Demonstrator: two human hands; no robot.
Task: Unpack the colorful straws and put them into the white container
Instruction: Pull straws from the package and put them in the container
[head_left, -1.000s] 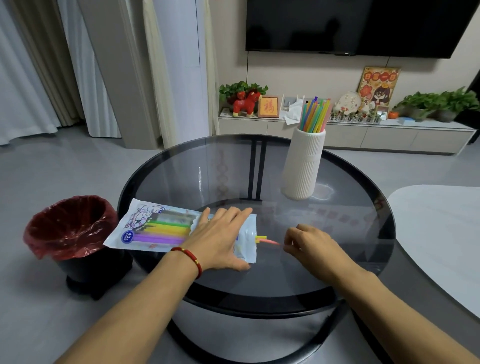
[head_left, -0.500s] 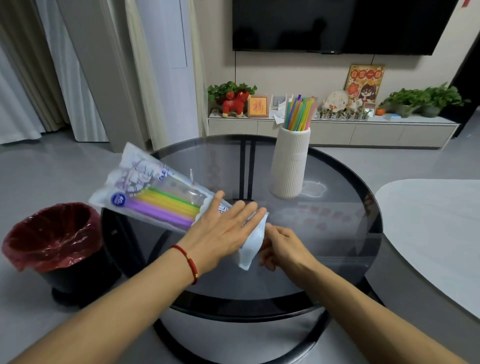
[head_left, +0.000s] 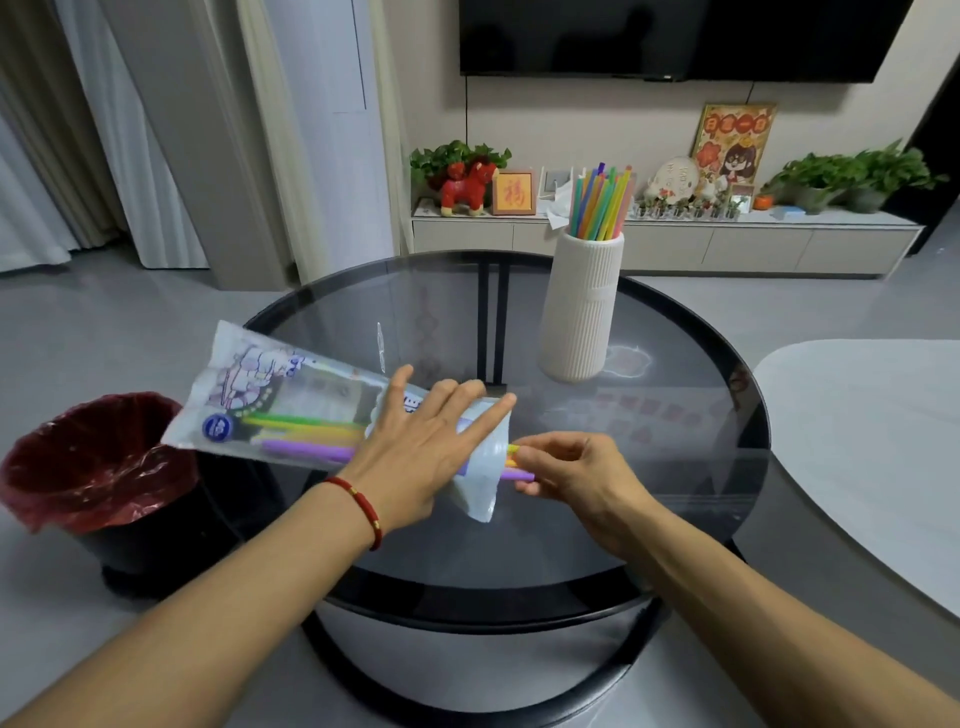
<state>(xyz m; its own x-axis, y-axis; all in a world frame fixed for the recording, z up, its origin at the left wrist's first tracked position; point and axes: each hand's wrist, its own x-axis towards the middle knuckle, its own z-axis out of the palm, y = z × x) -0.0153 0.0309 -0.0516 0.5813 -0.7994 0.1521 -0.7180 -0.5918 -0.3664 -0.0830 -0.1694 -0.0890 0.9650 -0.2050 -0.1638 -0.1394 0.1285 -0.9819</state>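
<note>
Head view, looking down over a round glass table (head_left: 675, 525): my left hand (head_left: 421, 457) lies spread and flat across the plastic straw packet (head_left: 280, 410), fingers splayed over its open end, while my right hand (head_left: 566, 470) pinches the tips of a few straws (head_left: 517, 462), purple and yellow among them, where they poke out of the mouth. The packet's sealed end tilts up and hangs out past the table edge, above a bin with a red liner (head_left: 88, 462), and more straws (head_left: 306, 436) lie inside it. As I see it, a pull that outruns my flat-handed hold could drag the whole packet along, or spill loose straws onto the glass to roll off. Pinching only the tips, I may also bring out fewer than I mean to, or bend them. Farther back stands the white ribbed container (head_left: 579, 312), well apart from my hands and already holding a fan of colored straws (head_left: 600, 200); tall and narrow, it looks easy to tip if I knock it on delivery.
</note>
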